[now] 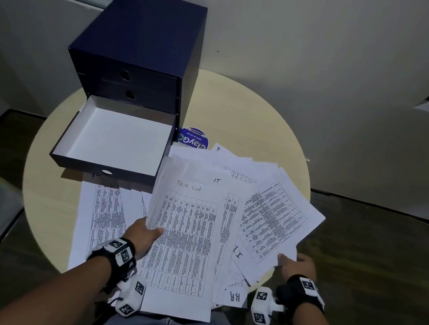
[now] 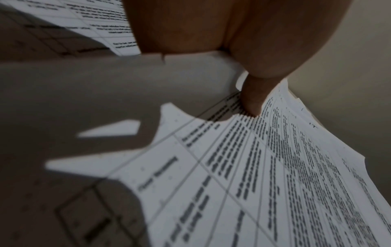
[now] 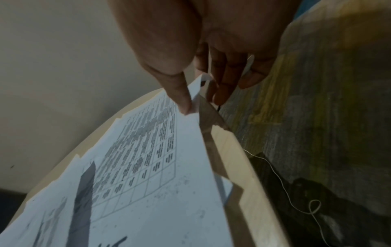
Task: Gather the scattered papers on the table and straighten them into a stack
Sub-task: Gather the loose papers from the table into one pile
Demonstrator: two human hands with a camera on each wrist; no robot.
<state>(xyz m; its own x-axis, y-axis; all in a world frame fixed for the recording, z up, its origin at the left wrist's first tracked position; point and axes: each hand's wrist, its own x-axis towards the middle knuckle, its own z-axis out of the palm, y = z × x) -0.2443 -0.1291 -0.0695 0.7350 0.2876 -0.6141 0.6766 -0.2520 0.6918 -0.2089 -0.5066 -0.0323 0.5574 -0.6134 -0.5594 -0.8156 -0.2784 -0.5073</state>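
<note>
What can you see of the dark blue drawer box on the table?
The dark blue drawer box looks like card or board and stands at the far left of the round table. It has three drawers: the upper two shut, each with a round finger hole, and the bottom drawer pulled out, its white inside bare. That drawer's front overhangs a printed sheet. Neither hand touches it.

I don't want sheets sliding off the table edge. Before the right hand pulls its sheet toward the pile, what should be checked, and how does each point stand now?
1. Left hand grips the Task List bundle, thumb on top: ok.
2. Right hand pinches the angled sheet at its corner: ok.
3. Sheets aligned: not ok, fanned at several angles.
4. Sheets fully on the round table: not ok, several overhang its near edge.
5. Open drawer clear of papers: not ok, one sheet reaches under its front.
6. Number of sheets pinched: cannot tell.
</note>
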